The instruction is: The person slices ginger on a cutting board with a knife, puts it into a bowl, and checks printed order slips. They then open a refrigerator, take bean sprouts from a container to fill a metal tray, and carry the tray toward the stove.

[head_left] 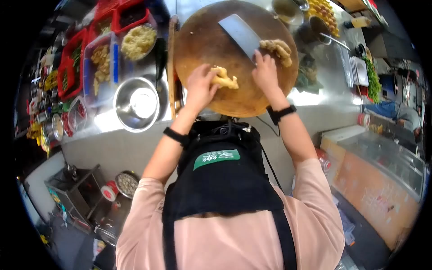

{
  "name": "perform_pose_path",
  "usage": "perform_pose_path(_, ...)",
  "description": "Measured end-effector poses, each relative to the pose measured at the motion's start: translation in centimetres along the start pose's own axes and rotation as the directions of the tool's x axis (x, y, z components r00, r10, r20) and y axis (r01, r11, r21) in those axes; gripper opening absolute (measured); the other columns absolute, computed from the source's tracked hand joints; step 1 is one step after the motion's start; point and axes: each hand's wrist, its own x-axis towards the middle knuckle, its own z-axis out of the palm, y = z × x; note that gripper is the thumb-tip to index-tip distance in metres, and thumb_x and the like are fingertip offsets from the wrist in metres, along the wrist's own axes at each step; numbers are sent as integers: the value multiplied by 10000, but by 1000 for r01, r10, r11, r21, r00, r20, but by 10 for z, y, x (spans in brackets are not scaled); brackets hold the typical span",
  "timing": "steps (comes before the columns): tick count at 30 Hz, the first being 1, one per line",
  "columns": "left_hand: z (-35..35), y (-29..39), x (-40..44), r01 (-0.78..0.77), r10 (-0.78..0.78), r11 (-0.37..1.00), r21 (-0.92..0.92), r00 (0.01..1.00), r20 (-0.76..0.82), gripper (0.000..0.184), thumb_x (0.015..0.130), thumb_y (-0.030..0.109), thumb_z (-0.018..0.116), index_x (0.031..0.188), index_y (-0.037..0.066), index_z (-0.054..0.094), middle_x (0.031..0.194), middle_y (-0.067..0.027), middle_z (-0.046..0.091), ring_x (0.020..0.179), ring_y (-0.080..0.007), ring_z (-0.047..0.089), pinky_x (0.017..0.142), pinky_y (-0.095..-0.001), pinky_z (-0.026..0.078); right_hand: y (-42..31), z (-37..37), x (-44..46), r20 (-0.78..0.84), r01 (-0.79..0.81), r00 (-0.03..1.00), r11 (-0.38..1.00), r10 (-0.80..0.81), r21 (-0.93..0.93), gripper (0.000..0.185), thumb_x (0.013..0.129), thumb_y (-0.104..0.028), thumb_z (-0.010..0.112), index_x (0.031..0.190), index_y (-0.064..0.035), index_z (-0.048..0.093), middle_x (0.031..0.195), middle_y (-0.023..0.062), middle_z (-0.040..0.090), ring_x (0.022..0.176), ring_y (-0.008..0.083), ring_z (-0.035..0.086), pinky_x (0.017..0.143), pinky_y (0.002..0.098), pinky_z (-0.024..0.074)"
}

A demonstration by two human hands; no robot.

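My left hand (201,85) has its fingers around the left end of a pale, peeled-looking piece of ginger (226,81) on the round wooden chopping board (198,36). Across the board, my right hand (265,71) is at the near end of a wide-bladed cleaver (240,35), which lies flat with its blade pointing up and left. The cleaver's handle is hidden by my fingers, so their grip cannot be made out. Browner, unpeeled-looking ginger (278,48) rests just right of the cleaver.
An empty steel bowl (136,104) stands left of the board. Behind it are a plastic tub (101,67) of ginger pieces, a bowl of chopped food (139,42) and red baskets (73,63). Pots (313,30) are at the right. A person (407,118) is at the far right.
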Motion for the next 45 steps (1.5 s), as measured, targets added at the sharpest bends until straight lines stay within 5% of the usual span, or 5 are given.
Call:
perform_pose_path(3,-25,-19,6,-277,264,955,104,956,124,439,767,116,738,1189,109,616,1253,-142,529,1182,-349,489,995,-441,403,-39,3,18,-121,-61,989,986,80,152,768,722,-111,700,1422,-79,385,1156,239,492,1071,411,510,870,482,482)
perform_pose_path(9,3,15,-5,-96,96,994,45,995,-14,419,731,106,751,1131,45,642,1134,-179,559,1041,-370,546,884,-452,455,-15,-77,-34,14,-80,995,728,96,681,551,750,-58,639,1288,-23,527,961,219,596,894,383,597,796,405,490)
perform_pose_path(30,-6,32,53,-324,180,926,191,828,530,456,708,90,733,1138,69,583,1106,-164,569,1083,-367,522,903,-424,472,15,-72,-86,73,126,985,941,-156,314,397,859,-113,551,1256,-120,541,899,170,653,778,397,623,672,483,501)
perform_pose_path(39,12,18,64,-249,106,957,147,777,621,389,900,125,539,1287,127,575,1182,-177,591,775,-305,664,753,-411,530,-4,-98,-80,55,263,958,937,-283,231,327,856,-130,562,1179,-86,525,786,150,619,691,338,655,591,459,524)
perform_pose_path(45,8,21,58,-310,193,940,143,828,526,491,829,48,610,1305,159,569,1185,-188,584,928,-333,634,796,-418,523,-9,-95,-71,110,254,955,953,-274,168,255,870,-129,534,1120,-76,525,779,149,632,684,335,660,579,453,525)
